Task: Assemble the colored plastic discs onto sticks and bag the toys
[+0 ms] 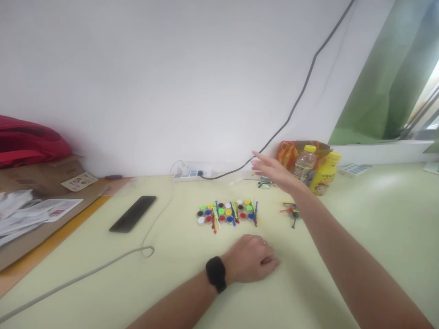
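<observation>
My right hand (276, 172) is raised over the far side of the table, fingers stretched out, and it holds nothing. Behind its fingertips runs a dark cable (297, 103). My left hand (252, 259), below a black wristwatch (216, 273), rests on the table in a fist; whatever may be inside it is hidden. Beyond this fist sit rows of small round pots (222, 218) with white, red, blue, green, yellow and black lids. Thin coloured plastic sticks (234, 212) lie between and across them. Beside my right forearm is a small heap of similar sticks (293, 213), partly covered.
A black phone (133, 214) lies left, near a white cord (103, 263). At the back are a power strip (188, 173), glasses (265, 184), a clear bottle (304, 163), a yellow bottle (325, 176) and a red-yellow bag (286, 154). Papers (30, 214) and a cardboard box (44, 176) fill the left.
</observation>
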Motion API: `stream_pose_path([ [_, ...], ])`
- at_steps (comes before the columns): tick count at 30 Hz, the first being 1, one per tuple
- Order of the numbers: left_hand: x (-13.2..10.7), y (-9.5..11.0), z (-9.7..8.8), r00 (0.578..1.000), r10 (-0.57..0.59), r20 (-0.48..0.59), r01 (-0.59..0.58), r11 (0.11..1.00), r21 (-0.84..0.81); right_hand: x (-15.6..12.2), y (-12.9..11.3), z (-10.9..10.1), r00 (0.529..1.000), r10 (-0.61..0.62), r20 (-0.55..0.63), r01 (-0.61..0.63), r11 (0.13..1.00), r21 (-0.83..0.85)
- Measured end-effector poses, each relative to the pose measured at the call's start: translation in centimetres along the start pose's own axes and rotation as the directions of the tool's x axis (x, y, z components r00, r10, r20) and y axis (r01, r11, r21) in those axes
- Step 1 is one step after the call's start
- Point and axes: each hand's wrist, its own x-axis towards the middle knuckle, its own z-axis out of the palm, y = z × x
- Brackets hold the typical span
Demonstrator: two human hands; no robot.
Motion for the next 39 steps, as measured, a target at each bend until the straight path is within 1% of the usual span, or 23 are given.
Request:
stream_pose_path([
  [1,0.0,0.0,0.0,1.0,0.0,-0.003,0.0,1.0,0.0,0.1,-0.4,-0.1,1.0,0.006,0.001,-0.006,0.996,-0.088],
  [3,-0.1,-0.1,0.2,1.0,0.0,-0.007,0.0,1.0,0.0,-0.3,-0.2,-0.6,0.998,-0.022,-0.051,0.008,0.964,-0.267],
  [5,-0.1,-0.3,0.3,1.0,0.001,-0.005,-0.001,1.0,-0.001,-1.3,1.4,-1.2,0.996,-0.053,-0.074,0.015,0.895,-0.445],
  [7,-0.1,-0.4,0.4,1.0,0.002,-0.002,-0.002,1.0,-0.002,-3.0,4.2,-1.8,0.996,-0.015,-0.091,-0.045,0.78,-0.624],
  [8,-0.1,-0.4,0.4,1.0,0.001,0.0,-0.001,1.0,0.0,-4.1,5.7,-2.0,0.996,0.032,-0.08,-0.079,0.703,-0.707],
  [10,-0.1,-0.4,0.4,1.0,-0.007,0.002,0.007,1.0,0.008,-6.1,8.7,-2.6,0.982,0.178,-0.066,-0.154,0.542,-0.826],
  [11,-0.1,-0.4,0.4,1.0,-0.009,0.002,0.009,1.0,0.013,-7.1,9.9,-2.9,0.97,0.238,-0.044,-0.157,0.483,-0.861],
  [12,-0.1,-0.4,0.4,1.0,-0.011,0.002,0.011,1.0,0.017,-7.8,11.0,-3.1,0.964,0.265,-0.023,-0.143,0.444,-0.884],
  [13,-0.1,-0.3,0.4,1.0,-0.011,0.002,0.011,1.0,0.019,-8.4,11.7,-3.4,0.968,0.252,-0.004,-0.114,0.421,-0.9],
  [15,-0.1,-0.3,0.4,1.0,-0.011,0.001,0.011,1.0,0.02,-8.9,12.7,-3.9,0.979,0.202,-0.002,-0.086,0.409,-0.908],
  [19,-0.1,-0.2,0.3,1.0,-0.019,0.004,0.019,0.999,0.028,-8.5,13.2,-4.5,0.992,0.113,-0.063,-0.109,0.466,-0.878],
  [22,-0.1,-0.2,0.2,1.0,-0.012,0.004,0.012,1.0,0.024,-8.2,13.3,-4.6,0.997,0.007,-0.075,-0.069,0.48,-0.875],
  [24,-0.1,-0.2,0.2,1.0,-0.008,-0.002,0.008,1.0,0.013,-8.2,13.2,-4.6,0.993,-0.09,-0.081,-0.03,0.47,-0.882],
  [26,-0.1,-0.2,0.0,1.0,-0.017,-0.018,0.017,1.0,-0.008,-8.3,13.0,-4.6,0.977,-0.189,-0.098,-0.002,0.451,-0.892],
  [28,-0.1,-0.3,-0.1,0.998,-0.034,-0.044,0.032,0.999,-0.03,-8.5,12.7,-4.5,0.96,-0.254,-0.117,0.003,0.428,-0.904],
  [30,-0.1,-0.3,-0.1,0.996,-0.046,-0.073,0.043,0.998,-0.043,-8.6,12.5,-4.5,0.954,-0.27,-0.133,-0.013,0.405,-0.914],
  [33,-0.2,-0.3,0.0,0.994,-0.04,-0.102,0.036,0.999,-0.039,-8.7,12.5,-4.5,0.955,-0.242,-0.171,-0.07,0.377,-0.923],
  [35,-0.2,-0.4,0.1,0.993,-0.027,-0.117,0.025,0.999,-0.021,-8.6,12.7,-4.7,0.95,-0.23,-0.211,-0.113,0.376,-0.92],
  [37,-0.2,-0.3,0.0,0.989,-0.013,-0.145,0.014,1.0,0.007,-8.5,12.9,-4.9,0.936,-0.243,-0.256,-0.144,0.4,-0.905],
  [39,-0.1,-0.3,-0.3,0.983,0.005,-0.184,0.002,0.999,0.036,-8.4,13.2,-5.2,0.918,-0.269,-0.293,-0.15,0.45,-0.881],
])
